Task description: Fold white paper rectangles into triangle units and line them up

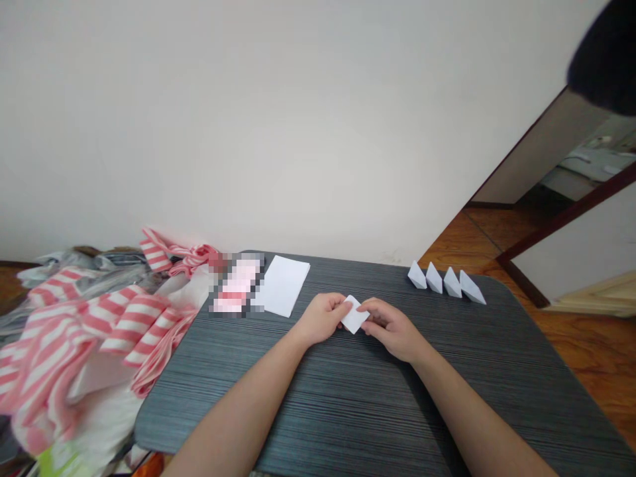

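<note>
A small folded piece of white paper (354, 318), roughly diamond-shaped, is held between my two hands above the middle of the dark table. My left hand (325, 317) pinches its left corner, thumb on top. On the opposite side my right hand (391, 326) grips the right edge between thumb and fingers. Parts of the fingers are hidden behind the paper. To the left lies a stack of plain white paper sheets (282, 285). Several folded white paper boats (434, 278) stand in a row near the table's far right edge.
The dark wood-grain table (348, 411) stands against a pale wall (298, 119). A blurred-out pinkish rectangular item (238, 285) lies beside the paper stack. Red-and-white striped cloth (134, 318) is heaped left of the table. A doorway and wooden floor (591, 331) are at the right.
</note>
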Demonstrator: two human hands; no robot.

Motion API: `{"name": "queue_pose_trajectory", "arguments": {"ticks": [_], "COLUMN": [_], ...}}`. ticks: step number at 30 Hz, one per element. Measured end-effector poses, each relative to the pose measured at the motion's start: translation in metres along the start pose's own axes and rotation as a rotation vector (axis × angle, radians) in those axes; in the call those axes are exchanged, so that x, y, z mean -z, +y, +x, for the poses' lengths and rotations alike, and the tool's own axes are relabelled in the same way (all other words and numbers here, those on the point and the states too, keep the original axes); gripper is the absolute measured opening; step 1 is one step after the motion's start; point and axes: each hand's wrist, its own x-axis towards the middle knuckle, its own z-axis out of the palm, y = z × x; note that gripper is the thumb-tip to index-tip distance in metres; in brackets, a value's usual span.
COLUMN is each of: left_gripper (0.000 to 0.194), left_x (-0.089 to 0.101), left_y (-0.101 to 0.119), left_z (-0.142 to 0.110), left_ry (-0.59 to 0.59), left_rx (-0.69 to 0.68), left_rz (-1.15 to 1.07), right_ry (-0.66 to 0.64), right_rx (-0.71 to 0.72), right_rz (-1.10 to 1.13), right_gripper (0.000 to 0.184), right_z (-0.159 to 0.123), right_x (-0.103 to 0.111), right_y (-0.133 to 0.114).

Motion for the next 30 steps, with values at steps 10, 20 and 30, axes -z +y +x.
{"name": "queue_pose_trajectory", "arguments": {"ticks": [10, 20, 30], "left_gripper": [0.04, 0.026, 0.026], "left_x": [0.0, -0.003, -0.001], "left_y": [-0.003, 0.003, 0.004], "left_z": [0.0, -0.001, -0.001], "left_ry": [-0.042, -0.137, -0.097], "left_rx": [-0.012, -0.051, -0.08], "left_rz": [0.007, -0.146, 0.054], "right_ry": [0.056, 0.164, 0.177], "right_rx": [0.033, -0.014, -0.074], "right_rz": [-0.145, -0.266, -0.18], "right_gripper": [0.014, 0.015, 0.012], "right_z": [0.004, 0.005, 0.002], "right_x": [0.003, 0.004, 0.0], "right_y": [-0.014, -0.02, -0.013]}}
